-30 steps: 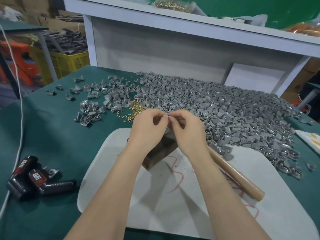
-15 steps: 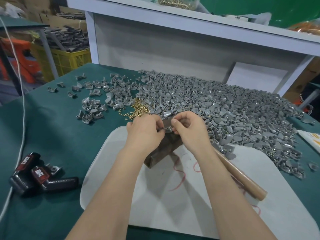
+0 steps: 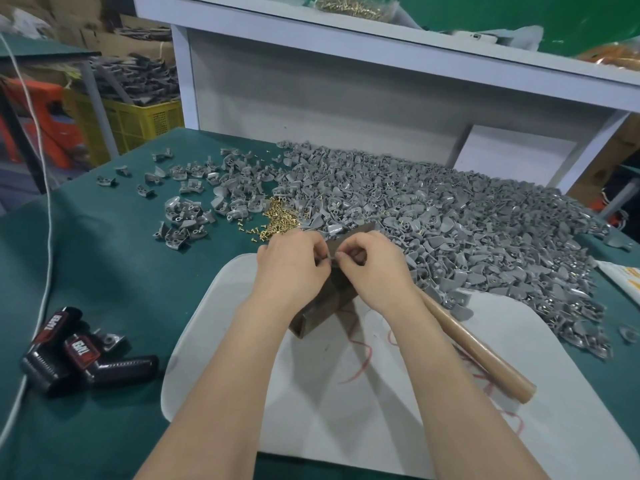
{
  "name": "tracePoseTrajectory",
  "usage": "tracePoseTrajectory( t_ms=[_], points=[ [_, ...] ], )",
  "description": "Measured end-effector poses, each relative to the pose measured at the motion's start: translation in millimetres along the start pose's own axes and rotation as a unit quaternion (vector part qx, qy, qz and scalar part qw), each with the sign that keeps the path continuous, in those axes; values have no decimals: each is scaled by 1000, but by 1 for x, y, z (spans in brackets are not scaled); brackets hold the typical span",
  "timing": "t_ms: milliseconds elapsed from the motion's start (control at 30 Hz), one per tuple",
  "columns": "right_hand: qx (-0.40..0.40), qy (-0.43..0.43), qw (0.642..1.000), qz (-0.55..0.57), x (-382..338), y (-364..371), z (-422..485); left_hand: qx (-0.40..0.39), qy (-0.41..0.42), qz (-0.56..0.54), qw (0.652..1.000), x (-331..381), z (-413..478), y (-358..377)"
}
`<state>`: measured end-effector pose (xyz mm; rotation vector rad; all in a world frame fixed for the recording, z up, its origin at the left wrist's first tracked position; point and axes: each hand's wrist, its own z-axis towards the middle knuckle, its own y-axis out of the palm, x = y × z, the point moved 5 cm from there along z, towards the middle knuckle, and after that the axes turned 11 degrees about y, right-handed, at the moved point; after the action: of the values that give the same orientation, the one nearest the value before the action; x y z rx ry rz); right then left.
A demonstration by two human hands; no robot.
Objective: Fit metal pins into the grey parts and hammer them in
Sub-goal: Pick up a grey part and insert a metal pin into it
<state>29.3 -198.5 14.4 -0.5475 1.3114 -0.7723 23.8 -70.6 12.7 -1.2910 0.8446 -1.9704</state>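
My left hand and my right hand meet fingertip to fingertip over a dark metal block on a white board. Between the fingertips they pinch a small grey part, mostly hidden by the fingers. A little heap of brass pins lies just beyond my left hand. A big pile of grey parts covers the table behind and to the right. The hammer's wooden handle lies on the board under my right forearm; its head is hidden.
A smaller scatter of grey parts lies at the back left on the green table. Black tape rolls sit near the left front, beside a white cord. A white shelf stands behind the pile.
Both hands have come down from chest height onto the metal block, still pinching the small part between them. The view shifted slightly downward.
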Motion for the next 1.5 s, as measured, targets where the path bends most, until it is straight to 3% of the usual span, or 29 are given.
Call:
tracePoseTrajectory(
  t_ms=[233, 600, 833, 967, 1500],
  points=[
    [-2, -20, 999, -29, -4, -1, 0, -2, 4, -6, 1000, 1, -1, -2],
    [-42, 30, 998, -35, -8, -2, 3, -1, 5, -5, 1000, 1, -1, -2],
    [-51, -19, 987, -148, -22, -11, 2, -6, 10, -2, 1000, 2, -1, -2],
    [-70, -3, 977, -203, -30, -10, 1, -7, 15, 5, 1000, 3, -1, -3],
    [-49, -37, 940, -335, -49, -2, 7, -8, 22, 56, 998, 6, 2, -2]
  ],
)
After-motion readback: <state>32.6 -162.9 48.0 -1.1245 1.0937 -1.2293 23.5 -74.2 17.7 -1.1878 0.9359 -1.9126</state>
